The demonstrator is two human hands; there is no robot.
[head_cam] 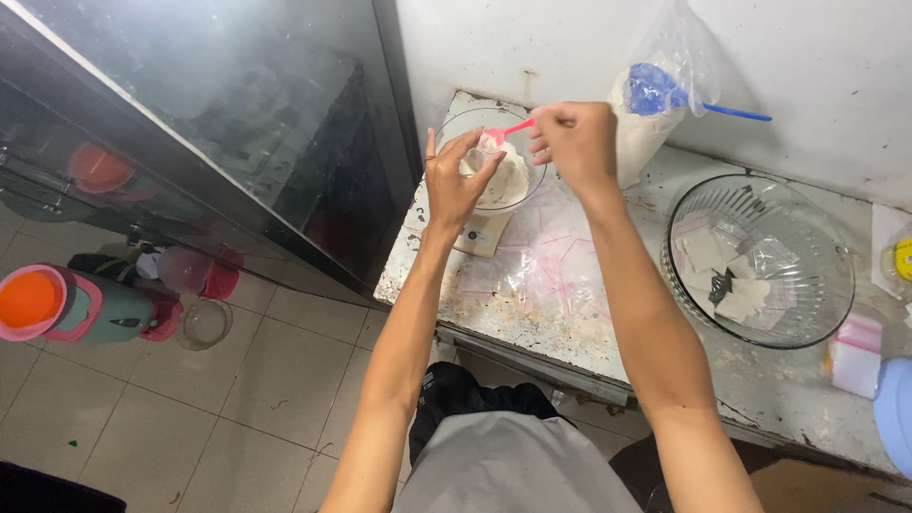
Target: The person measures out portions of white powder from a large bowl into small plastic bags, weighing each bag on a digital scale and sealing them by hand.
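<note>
While pinched, pink spoon (pixel 515 127) leftward-tilted

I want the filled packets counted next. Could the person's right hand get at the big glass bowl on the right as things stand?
Probably yes: the right hand holds a pink spoon, but the large glass bowl sits open-topped beside that arm, nothing between.

A: Right of desk (pixel 570 328)?
B: Ribbed glass bowl (pixel 836 285) holding small filled packets; clear bag of white powder (pixel 638 133) with a blue scoop (pixel 655 90) against the wall.
A: Floor?
B: Green jug, orange lid (pixel 33 299); a glass lid (pixel 204 323) just beside it.
</note>
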